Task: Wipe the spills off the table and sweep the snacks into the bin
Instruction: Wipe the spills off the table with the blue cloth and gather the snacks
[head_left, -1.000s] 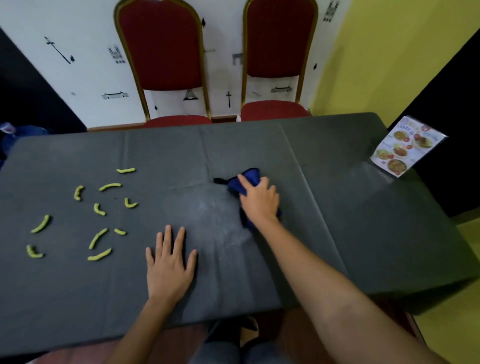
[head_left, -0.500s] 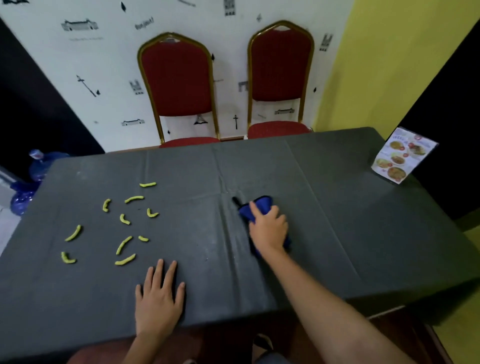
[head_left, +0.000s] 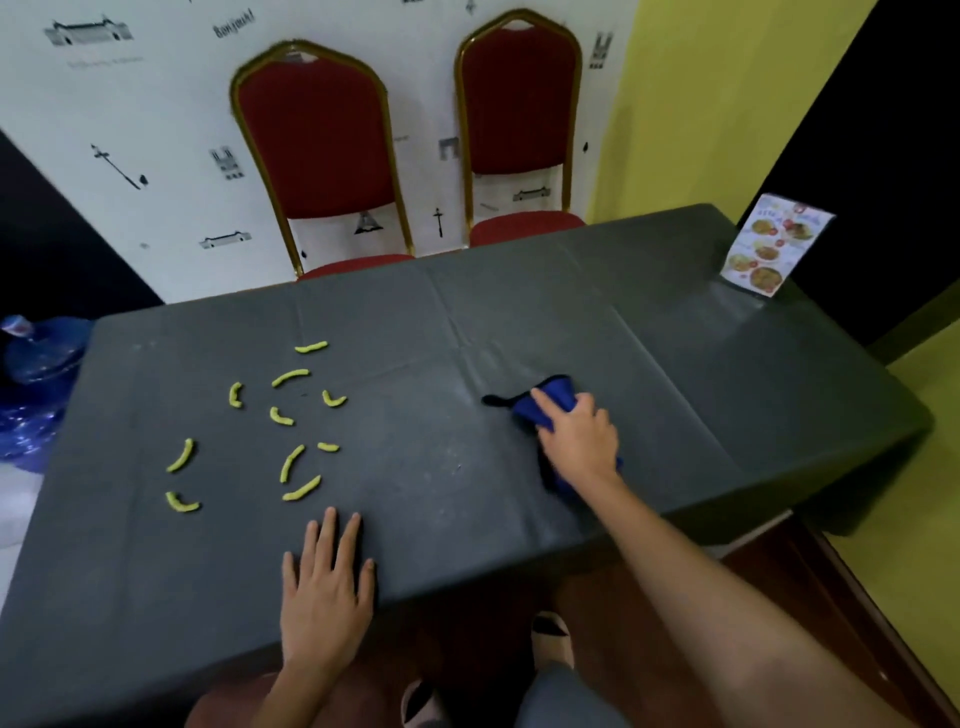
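Note:
A blue cloth (head_left: 551, 397) with a black edge lies on the dark grey table (head_left: 467, 322), right of centre. My right hand (head_left: 576, 436) presses down on it and covers most of it. Faint pale smears show on the tablecloth left of the cloth. Several yellow-green curved snacks (head_left: 291, 376) are scattered over the table's left half. My left hand (head_left: 324, 592) lies flat on the table near the front edge, fingers slightly apart, holding nothing, just below the nearest snack (head_left: 301, 488). No bin is in view.
Two red chairs (head_left: 322, 156) with gold frames stand behind the table's far edge. A menu card (head_left: 774, 244) stands at the far right corner. Blue water bottles (head_left: 31, 379) sit on the floor at the left. My knees show below the front edge.
The camera has pulled back and up, so more wall and floor show. My right hand with the cloth has shifted right and slightly nearer. My left hand stays flat near the front edge.

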